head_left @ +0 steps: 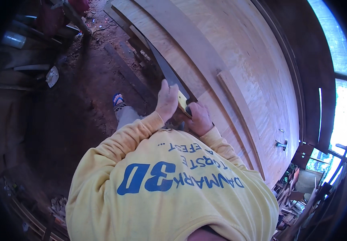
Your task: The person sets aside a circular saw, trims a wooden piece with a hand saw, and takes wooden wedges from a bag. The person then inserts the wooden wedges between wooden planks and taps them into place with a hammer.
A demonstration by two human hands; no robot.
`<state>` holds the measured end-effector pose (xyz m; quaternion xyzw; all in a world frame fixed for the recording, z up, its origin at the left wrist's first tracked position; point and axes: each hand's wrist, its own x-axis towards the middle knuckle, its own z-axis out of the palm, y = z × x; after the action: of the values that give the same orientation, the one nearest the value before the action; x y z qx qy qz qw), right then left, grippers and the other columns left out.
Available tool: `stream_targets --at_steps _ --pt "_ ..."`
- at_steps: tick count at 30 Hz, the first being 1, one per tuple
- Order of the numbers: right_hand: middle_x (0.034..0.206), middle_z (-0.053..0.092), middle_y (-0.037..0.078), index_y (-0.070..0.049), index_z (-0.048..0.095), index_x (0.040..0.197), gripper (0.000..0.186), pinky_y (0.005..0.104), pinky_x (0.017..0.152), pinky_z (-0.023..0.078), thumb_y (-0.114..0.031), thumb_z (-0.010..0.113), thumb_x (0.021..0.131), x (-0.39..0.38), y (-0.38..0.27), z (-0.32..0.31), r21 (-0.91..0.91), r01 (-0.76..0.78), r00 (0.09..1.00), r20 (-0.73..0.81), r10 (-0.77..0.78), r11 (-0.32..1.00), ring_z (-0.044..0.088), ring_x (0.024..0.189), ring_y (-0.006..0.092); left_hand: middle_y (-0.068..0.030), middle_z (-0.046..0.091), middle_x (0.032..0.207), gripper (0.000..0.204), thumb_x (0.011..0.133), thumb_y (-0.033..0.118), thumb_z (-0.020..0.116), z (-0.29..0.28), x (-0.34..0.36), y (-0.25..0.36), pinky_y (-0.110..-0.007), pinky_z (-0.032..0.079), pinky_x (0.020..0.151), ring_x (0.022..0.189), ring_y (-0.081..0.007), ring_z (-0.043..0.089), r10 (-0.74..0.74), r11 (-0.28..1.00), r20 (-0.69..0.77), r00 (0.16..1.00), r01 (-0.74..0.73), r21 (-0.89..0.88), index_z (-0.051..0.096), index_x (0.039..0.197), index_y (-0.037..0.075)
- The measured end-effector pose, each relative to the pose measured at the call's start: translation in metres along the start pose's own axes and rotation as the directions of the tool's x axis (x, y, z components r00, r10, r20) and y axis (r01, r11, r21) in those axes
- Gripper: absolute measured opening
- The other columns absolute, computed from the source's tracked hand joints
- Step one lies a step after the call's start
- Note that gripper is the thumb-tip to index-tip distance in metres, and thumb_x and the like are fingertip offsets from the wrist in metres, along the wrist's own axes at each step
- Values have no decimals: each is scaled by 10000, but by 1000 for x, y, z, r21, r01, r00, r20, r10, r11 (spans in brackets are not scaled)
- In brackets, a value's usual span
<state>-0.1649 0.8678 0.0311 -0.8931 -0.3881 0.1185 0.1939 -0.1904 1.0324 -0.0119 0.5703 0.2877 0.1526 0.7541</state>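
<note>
A handsaw [164,66] with a long grey blade points away from me along the left edge of a large plywood sheet [258,60]. Its yellow and black handle [182,102] sits between my two hands. My left hand [168,99] is closed at the handle's left side, near where the blade begins. Wrapped round the handle's right side is my right hand [200,117]. How deep the blade sits in the wood cannot be made out.
A long curved-looking plank [181,30] and a narrower strip [242,108] lie on the sheet. Toward the right rest a hammer-like metal tool [281,144] and a small piece beside it. Wood scraps [290,209] pile up at lower right. My sandalled foot [118,99] stands on the dirt floor.
</note>
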Motion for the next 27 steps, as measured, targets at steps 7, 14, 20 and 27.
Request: stream_targets --at_steps 7,14,20,27 --pt "944 635 130 -64 570 1040 397 472 817 417 -338 741 808 88 -21 -6 -82 50 983 182 -35 995 593 950 329 -352 612 918 305 933 180 451 -36 101 -28 -524 488 789 910 -527 596 427 606 13 904 -296 738 447 1068 -95" --pt "976 601 111 -83 519 1079 451 447 824 387 -189 773 722 46 -3 8 -59 276 943 -176 -282 959 584 936 323 -395 610 895 515 903 179 450 0 53 -2 -545 496 812 899 -528 617 135 906 -132 982 -68 419 303 1299 -115" --pt "954 566 118 -70 447 1250 634 451 802 366 -133 740 691 63 1 24 35 319 932 -191 -307 947 573 909 324 -373 626 883 645 889 161 459 3 51 -4 -540 515 787 886 -520 631 190 853 -149 970 -88 515 185 1410 -103" --pt "1000 614 123 -66 468 1229 573 448 767 385 -101 695 704 38 28 17 -93 333 937 -80 -340 938 613 907 310 -434 520 1211 706 878 209 471 24 34 -9 -475 446 1003 1147 -529 535 183 891 -210 960 -72 449 210 1457 -100"
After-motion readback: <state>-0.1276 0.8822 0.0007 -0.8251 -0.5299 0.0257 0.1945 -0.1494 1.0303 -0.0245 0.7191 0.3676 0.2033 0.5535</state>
